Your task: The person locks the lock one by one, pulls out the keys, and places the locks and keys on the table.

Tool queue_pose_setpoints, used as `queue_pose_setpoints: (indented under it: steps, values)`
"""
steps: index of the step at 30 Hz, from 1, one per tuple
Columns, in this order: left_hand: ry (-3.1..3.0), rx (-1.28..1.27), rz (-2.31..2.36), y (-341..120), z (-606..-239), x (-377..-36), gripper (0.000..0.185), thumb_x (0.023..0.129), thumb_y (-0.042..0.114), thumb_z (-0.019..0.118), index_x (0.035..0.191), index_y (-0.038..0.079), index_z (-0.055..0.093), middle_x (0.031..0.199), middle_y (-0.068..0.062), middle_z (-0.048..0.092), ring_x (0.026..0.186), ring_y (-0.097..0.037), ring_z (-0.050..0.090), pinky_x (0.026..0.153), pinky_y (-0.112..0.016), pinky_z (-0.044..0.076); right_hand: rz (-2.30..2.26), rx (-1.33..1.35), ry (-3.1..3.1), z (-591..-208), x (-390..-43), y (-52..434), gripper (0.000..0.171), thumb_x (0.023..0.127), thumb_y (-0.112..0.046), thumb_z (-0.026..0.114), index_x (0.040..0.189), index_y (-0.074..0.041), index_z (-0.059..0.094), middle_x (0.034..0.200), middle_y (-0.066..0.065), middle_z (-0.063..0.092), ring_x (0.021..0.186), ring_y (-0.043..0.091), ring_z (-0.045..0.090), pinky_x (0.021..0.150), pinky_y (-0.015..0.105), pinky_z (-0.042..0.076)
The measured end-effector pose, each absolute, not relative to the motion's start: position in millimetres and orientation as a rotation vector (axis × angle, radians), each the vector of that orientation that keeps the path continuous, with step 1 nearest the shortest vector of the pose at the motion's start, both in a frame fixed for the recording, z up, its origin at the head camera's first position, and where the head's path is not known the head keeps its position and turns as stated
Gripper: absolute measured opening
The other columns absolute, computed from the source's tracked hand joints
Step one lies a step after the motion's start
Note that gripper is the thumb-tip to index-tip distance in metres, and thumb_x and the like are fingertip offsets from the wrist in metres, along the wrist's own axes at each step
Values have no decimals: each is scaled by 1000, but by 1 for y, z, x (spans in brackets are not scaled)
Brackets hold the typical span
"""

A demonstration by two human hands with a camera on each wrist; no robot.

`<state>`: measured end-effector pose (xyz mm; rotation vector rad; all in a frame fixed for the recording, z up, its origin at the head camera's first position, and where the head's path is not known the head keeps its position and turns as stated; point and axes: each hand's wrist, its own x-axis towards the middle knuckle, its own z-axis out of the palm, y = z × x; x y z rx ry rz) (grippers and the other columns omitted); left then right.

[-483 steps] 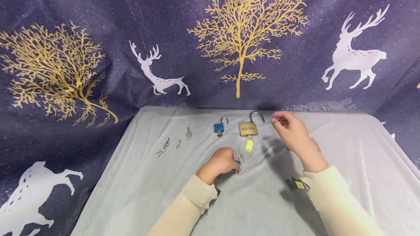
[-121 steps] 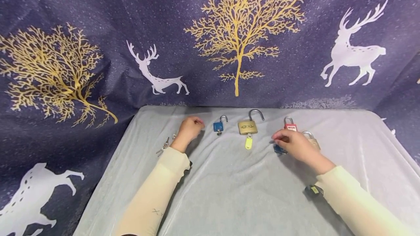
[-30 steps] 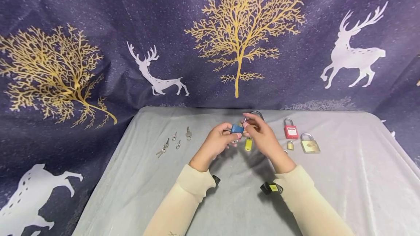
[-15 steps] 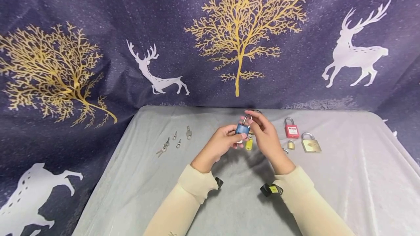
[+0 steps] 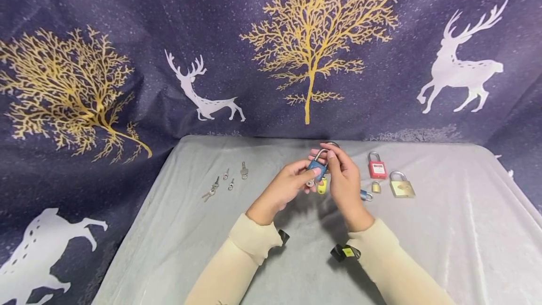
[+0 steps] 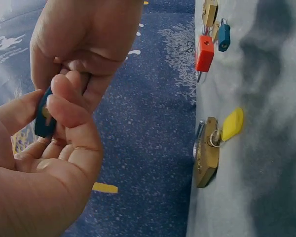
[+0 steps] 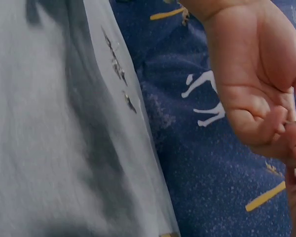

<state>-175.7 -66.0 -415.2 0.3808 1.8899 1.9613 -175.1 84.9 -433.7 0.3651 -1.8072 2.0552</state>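
Tilting further right than half a second earlier, a blue, square-bodied padlock point(image 5: 316, 166) with silver shackle point(image 5: 316, 156) is raised above the grey cloth-covered surface point(image 5: 313, 272), clamped in the left hand point(image 5: 282, 188), its shackle pinched by the right hand point(image 5: 345, 180). Beyond lie another blue padlock point(image 5: 365, 195), scattered silver keys point(image 5: 244, 172), a brass padlock point(image 6: 207, 160) with yellow tag point(image 6: 232, 124) and a red, white-labelled padlock point(image 5: 377, 168), before a navy deer-print backdrop point(image 5: 220, 22).
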Motion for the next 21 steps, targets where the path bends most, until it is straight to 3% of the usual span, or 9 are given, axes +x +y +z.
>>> queue_pose_setpoints:
  steps: [6, 10, 12, 16, 19, 21]
  values:
    - [1899, 481, 1996, -61, -408, -169, 21, 105, 15, 53, 108, -5, 57, 77, -3, 64, 63, -8, 61, 59, -21, 47, 2037, 295, -1773, -430, -165, 76, 33, 110, -18, 42, 132, -4, 62, 111, 16, 75, 101, 12, 73, 89, 22, 56]
    - [1916, 510, 2005, -59, -405, -164, 24, 107, 18, 50, 113, -4, 56, 75, -1, 63, 62, -8, 60, 59, -22, 47, 2054, 260, -1755, -425, -157, 70, 35, 111, -20, 38, 135, -8, 60, 111, 9, 75, 99, 11, 71, 66, 20, 54]
    - [1932, 516, 2004, -59, -402, -161, 26, 107, 20, 49, 117, -3, 56, 75, -1, 61, 63, -9, 58, 60, -23, 47, 2088, 257, -1731, -422, -153, 68, 36, 111, -23, 37, 136, -8, 58, 111, 5, 75, 88, 10, 69, 54, 20, 48]
    - [2013, 511, 1991, -58, -398, -157, 27, 107, 23, 50, 124, 4, 58, 77, -2, 60, 63, -9, 56, 61, -22, 49, 2113, 276, -1684, -419, -148, 65, 38, 111, -23, 35, 138, -3, 53, 111, 3, 73, 88, 11, 66, 52, 20, 44]
    - [2084, 528, 1977, -57, -395, -154, 25, 106, 24, 52, 120, 5, 60, 77, -5, 61, 63, -9, 55, 60, -20, 49, 2114, 295, -1645, -418, -145, 62, 40, 112, -23, 34, 140, 2, 49, 111, 4, 73, 96, 13, 67, 52, 20, 43]
    - [2113, 542, 1980, -57, -395, -152, 24, 106, 24, 53, 117, 5, 61, 77, -8, 61, 62, -9, 56, 60, -20, 48, 2115, 299, -1622, -418, -144, 61, 41, 112, -22, 34, 140, 4, 47, 111, 5, 74, 91, 12, 66, 46, 22, 39]
